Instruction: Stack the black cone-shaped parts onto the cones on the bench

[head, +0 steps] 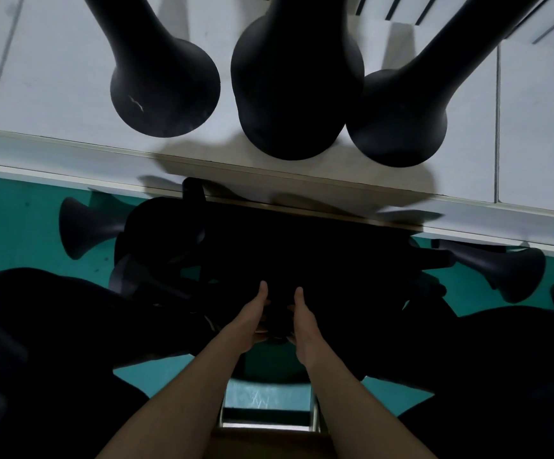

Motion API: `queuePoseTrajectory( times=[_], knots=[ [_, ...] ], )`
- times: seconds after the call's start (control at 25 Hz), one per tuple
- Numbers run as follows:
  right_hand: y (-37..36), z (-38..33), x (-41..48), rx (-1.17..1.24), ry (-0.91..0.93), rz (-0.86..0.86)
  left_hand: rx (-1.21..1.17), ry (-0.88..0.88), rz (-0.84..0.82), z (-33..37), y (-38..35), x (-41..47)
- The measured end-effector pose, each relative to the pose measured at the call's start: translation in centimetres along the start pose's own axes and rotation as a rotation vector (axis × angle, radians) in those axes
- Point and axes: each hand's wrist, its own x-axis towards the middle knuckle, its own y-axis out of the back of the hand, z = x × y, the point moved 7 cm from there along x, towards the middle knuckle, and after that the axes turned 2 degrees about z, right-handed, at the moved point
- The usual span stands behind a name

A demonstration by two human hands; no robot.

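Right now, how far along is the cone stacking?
Three cone stacks stand on the white bench. Both hands, left hand and right hand, reach into the dark pile below; any grip is hidden. Loose cones remain on the floor.

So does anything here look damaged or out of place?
One small thing: the left cone on the bench has a pale scuff near the rim of its flared end. Below the bench edge, loose black cone parts lie tipped on the green floor, one at left and one at right. Otherwise nothing stands out.
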Motion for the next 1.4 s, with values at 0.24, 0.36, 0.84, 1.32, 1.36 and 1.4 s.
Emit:
queuePoseTrajectory(
  times=[0.24, 0.36, 0.84, 1.32, 1.36, 1.4],
  knots=[
    [0.7, -1.2, 0.0, -0.025, 0.085, 0.055, 0.110, -0.101, 0.038, 1.0, 0.6, 0.9],
    [1.2, -2.1, 0.0, -0.029, 0.119, 0.057, 0.128, -0.134, 0.053, 1.7, 0.5, 0.6],
    [1.6, -6.6, -2.2, -0.131, 0.276, -0.030, 0.427, -0.512, 0.208, 6.5, 0.9, -3.6],
    [2.7, -15.0, -10.2, -0.032, 0.584, 0.051, 0.279, -0.771, 0.188, 12.2, -0.5, -12.1],
    [2.7, -15.7, -11.0, 0.010, 0.600, 0.049, 0.255, -0.785, 0.171, 12.7, -0.8, -13.1],
    [2.7, -16.4, -11.9, 0.059, 0.618, 0.043, 0.231, -0.800, 0.156, 13.3, -1.1, -14.2]
  ],
)
